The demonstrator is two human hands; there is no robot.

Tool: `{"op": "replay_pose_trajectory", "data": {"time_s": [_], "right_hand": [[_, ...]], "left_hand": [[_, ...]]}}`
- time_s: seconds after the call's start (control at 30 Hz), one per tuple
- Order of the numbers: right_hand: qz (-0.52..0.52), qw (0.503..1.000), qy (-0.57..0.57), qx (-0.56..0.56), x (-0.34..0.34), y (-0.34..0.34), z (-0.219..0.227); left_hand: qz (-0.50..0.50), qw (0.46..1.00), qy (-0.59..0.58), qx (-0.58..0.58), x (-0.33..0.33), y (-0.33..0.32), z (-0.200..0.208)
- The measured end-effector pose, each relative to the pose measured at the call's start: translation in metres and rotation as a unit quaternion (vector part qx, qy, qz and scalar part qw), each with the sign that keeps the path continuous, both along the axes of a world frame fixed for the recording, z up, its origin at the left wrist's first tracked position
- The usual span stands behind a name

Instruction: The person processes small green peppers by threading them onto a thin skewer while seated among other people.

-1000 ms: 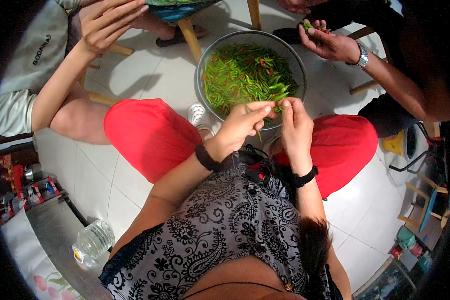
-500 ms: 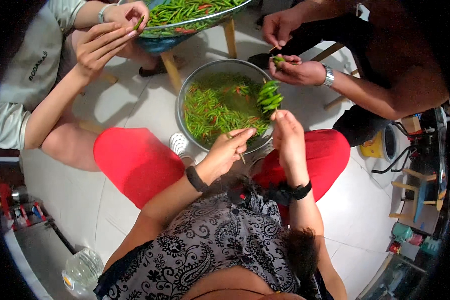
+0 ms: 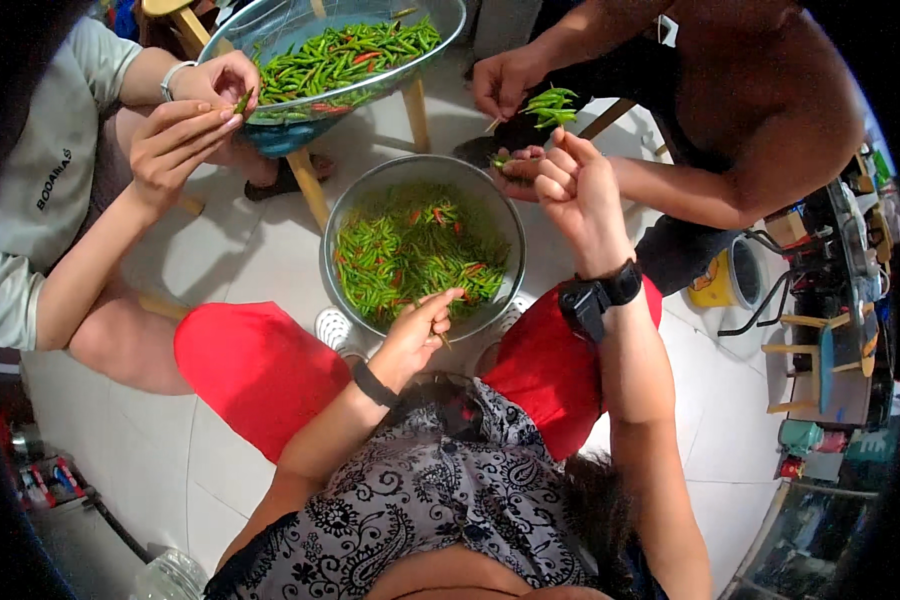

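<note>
A bunch of green chillies (image 3: pixel 552 107), threaded close together, sits at the top of what my right hand (image 3: pixel 582 195) grips; the stick under them is mostly hidden. This hand is raised past the basin's right rim, in front of a co-worker's hand. Over the near edge of the metal basin (image 3: pixel 327 255), my left hand (image 3: pixel 418 330) is closed with the tip of a thin wooden stick (image 3: pixel 444 341) showing below its fingers. Green and a few red chillies (image 3: pixel 390 260) float in the water below.
A mesh basket (image 3: pixel 232 50) heaped with chillies rests on a wooden stool (image 3: pixel 308 190) beyond the basin. At left, a co-worker's hands (image 3: pixel 185 140) hold one chilli; at right, another's hand (image 3: pixel 510 80) holds a stick. A yellow bucket (image 3: pixel 710 284) stands farther right.
My right hand has lifted the threaded chillies up and away from the basin toward the co-worker at right. My left hand stays closed near the basin's near rim. The whole view has shifted.
</note>
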State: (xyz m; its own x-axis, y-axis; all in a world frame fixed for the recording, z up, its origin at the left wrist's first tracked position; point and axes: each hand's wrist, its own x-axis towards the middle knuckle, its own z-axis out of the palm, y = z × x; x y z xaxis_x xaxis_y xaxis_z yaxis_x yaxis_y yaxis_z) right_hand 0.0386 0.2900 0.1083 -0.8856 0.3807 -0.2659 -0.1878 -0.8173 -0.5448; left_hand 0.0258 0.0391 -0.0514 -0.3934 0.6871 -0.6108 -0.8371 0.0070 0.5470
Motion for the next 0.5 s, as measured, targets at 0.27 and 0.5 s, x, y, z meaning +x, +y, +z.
{"op": "replay_pose_trajectory", "data": {"time_s": [0.27, 0.5], "right_hand": [[-0.006, 0.997, 0.02, -0.077, -0.017, 0.011, -0.027], [0.048, 0.986, 0.018, -0.156, -0.022, 0.016, -0.036]], "left_hand": [[0.0, 1.0, -0.016, 0.013, 0.005, -0.003, -0.019], [0.006, 1.0, -0.026, 0.009, 0.01, -0.002, -0.019]]}}
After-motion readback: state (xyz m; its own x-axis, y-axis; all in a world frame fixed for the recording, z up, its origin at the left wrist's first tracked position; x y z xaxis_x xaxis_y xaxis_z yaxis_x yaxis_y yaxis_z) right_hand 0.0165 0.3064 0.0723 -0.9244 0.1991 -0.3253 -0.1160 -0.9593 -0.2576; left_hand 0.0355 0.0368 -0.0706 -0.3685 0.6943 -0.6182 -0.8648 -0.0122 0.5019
